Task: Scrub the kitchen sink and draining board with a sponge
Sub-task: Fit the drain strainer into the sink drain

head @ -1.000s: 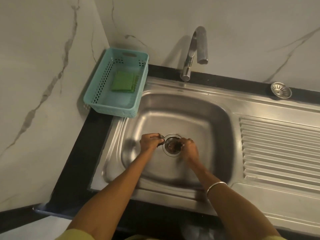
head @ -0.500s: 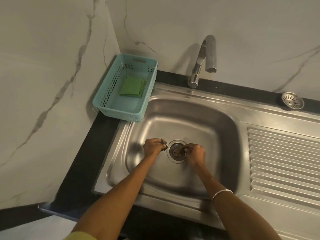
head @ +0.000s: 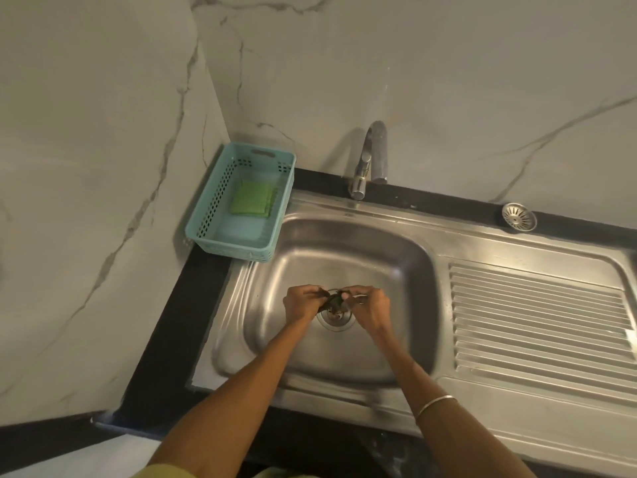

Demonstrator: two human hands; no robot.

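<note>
At far left a teal basket sits on the black desk in the corner, touching the sink's rim. The green sponge lies inside it, untouched, so scrubbing has not begun, as far as I can judge. The tap stands behind the sink. Over the drain both hands meet: the left hand and right hand each pinch a small dark clump between their fingertips, just above the opening. It looks like debris pulled from the drain, though it is too small to tell. To the right the draining board lies bare, and a strainer rests on the desk behind it. Clearing the drain seems a first step; sink and board are both left to scrub.
</note>
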